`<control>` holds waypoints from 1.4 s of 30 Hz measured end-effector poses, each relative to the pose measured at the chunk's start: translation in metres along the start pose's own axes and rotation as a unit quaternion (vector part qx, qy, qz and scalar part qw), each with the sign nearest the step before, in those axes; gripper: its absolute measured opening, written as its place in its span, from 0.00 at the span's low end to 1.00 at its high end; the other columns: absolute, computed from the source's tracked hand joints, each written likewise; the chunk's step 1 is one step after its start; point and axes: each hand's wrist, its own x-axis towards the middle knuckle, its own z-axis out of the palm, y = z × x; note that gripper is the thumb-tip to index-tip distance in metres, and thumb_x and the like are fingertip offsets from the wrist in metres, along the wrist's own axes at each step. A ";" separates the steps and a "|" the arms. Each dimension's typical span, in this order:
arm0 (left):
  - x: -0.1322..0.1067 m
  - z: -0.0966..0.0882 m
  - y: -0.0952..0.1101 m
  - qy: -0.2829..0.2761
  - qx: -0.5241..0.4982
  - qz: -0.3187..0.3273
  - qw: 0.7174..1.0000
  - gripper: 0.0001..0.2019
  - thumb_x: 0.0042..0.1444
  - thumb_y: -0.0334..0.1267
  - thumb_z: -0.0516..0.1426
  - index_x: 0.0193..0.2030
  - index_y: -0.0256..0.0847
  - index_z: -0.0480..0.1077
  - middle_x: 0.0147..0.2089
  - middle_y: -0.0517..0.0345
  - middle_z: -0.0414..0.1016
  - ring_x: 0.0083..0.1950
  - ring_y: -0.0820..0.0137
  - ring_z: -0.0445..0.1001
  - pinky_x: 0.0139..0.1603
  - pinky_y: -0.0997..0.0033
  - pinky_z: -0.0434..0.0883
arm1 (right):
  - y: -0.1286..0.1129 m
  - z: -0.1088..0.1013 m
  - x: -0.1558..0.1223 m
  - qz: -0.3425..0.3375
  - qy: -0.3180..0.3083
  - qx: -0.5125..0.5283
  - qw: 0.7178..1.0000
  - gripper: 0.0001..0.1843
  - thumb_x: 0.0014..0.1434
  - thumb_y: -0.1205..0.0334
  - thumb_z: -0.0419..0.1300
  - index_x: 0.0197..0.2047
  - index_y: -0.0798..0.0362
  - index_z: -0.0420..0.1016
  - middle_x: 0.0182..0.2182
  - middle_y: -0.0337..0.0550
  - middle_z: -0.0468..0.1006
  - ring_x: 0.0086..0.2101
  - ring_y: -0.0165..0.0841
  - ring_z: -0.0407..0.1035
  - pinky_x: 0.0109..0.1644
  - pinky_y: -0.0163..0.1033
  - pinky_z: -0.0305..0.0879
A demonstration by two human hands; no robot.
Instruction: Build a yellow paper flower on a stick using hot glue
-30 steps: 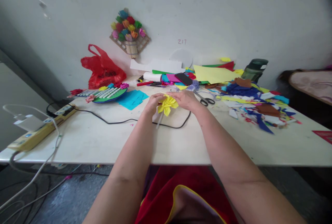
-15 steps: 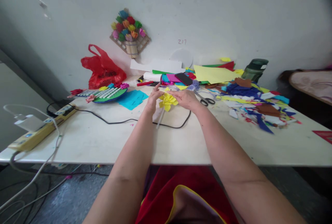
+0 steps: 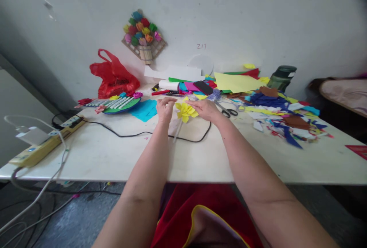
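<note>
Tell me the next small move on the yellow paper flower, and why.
Probably close the left hand onto the yellow paper flower to steady it: it sits just beside the petals, while only the right hand seems to touch them.

White plastered wall [image 3: 258,18] recorded across 12 o'clock, scuffed and smudged; "217" [image 3: 201,46] written on it near centre. Paper-flower plaque [image 3: 144,37] hung on the wall at 11 o'clock. Pale tabletop [image 3: 114,152] set against the wall, spanning 9 to 3 o'clock. Grey panel [image 3: 25,68] seen slanting at 10 o'clock. Grey speckled floor [image 3: 71,221] observed below the table edge at 8 o'clock, crossed by loose cables [image 3: 37,198]. Padded, patterned furniture [image 3: 346,93] noted at 3 o'clock, kind not made out. Scene lit softly and evenly.
</note>
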 end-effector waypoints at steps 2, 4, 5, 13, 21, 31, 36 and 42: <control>-0.001 0.001 -0.001 -0.015 -0.046 -0.003 0.999 0.10 0.44 0.36 0.53 0.27 0.44 0.77 0.34 0.57 0.78 0.47 0.60 0.68 0.53 0.62 0.62 | 0.000 -0.001 0.000 -0.003 0.000 0.014 1.000 0.21 0.64 0.61 0.51 0.59 0.36 0.69 0.50 0.37 0.79 0.47 0.36 0.75 0.48 0.39 0.70; -0.002 0.003 -0.001 -0.049 -0.121 -0.007 0.991 0.11 0.43 0.37 0.53 0.28 0.43 0.78 0.34 0.57 0.78 0.46 0.61 0.69 0.52 0.63 0.64 | 0.001 -0.002 -0.001 -0.009 0.001 0.030 1.000 0.21 0.64 0.62 0.52 0.58 0.36 0.70 0.50 0.36 0.78 0.47 0.35 0.75 0.48 0.39 0.70; -0.002 0.004 -0.002 -0.066 -0.159 -0.014 0.985 0.11 0.43 0.37 0.53 0.28 0.42 0.78 0.33 0.57 0.78 0.44 0.62 0.70 0.51 0.64 0.64 | 0.001 -0.002 -0.001 -0.013 0.002 0.038 0.999 0.21 0.64 0.62 0.52 0.58 0.36 0.70 0.50 0.35 0.78 0.47 0.35 0.74 0.49 0.39 0.70; -0.005 0.007 0.002 -0.169 -0.233 -0.074 0.955 0.08 0.39 0.38 0.55 0.24 0.39 0.74 0.28 0.57 0.74 0.38 0.66 0.69 0.43 0.68 0.65 | 0.009 0.004 0.002 -0.035 -0.003 0.108 0.994 0.21 0.63 0.63 0.53 0.57 0.38 0.71 0.51 0.34 0.78 0.48 0.34 0.74 0.51 0.38 0.70; -0.007 0.005 0.003 -0.241 -0.193 -0.133 0.942 0.09 0.38 0.41 0.58 0.25 0.37 0.73 0.24 0.60 0.70 0.29 0.71 0.66 0.33 0.71 0.62 | 0.015 0.009 0.003 -0.040 -0.016 0.134 0.990 0.22 0.62 0.66 0.53 0.57 0.39 0.72 0.52 0.34 0.76 0.51 0.33 0.72 0.56 0.40 0.68; -0.008 0.007 -0.001 -0.249 -0.260 -0.171 0.917 0.09 0.37 0.40 0.61 0.22 0.36 0.71 0.24 0.61 0.68 0.29 0.73 0.66 0.32 0.72 0.63 | 0.004 -0.004 -0.001 -0.010 -0.040 0.061 0.997 0.28 0.58 0.72 0.51 0.58 0.39 0.70 0.52 0.34 0.77 0.53 0.34 0.71 0.57 0.41 0.67; -0.007 0.009 -0.002 -0.244 -0.274 -0.178 0.913 0.08 0.38 0.40 0.60 0.22 0.36 0.70 0.25 0.59 0.69 0.30 0.72 0.67 0.33 0.71 0.64 | 0.003 -0.003 -0.001 -0.015 -0.041 0.042 0.998 0.29 0.58 0.72 0.51 0.58 0.37 0.70 0.52 0.32 0.76 0.52 0.33 0.71 0.56 0.39 0.67; -0.008 0.009 0.000 -0.233 -0.276 -0.189 0.913 0.08 0.38 0.39 0.60 0.22 0.36 0.70 0.25 0.59 0.69 0.30 0.71 0.67 0.33 0.70 0.65 | 0.003 -0.004 -0.001 -0.016 -0.045 0.030 0.998 0.29 0.58 0.72 0.51 0.59 0.36 0.69 0.52 0.32 0.76 0.52 0.33 0.72 0.56 0.39 0.68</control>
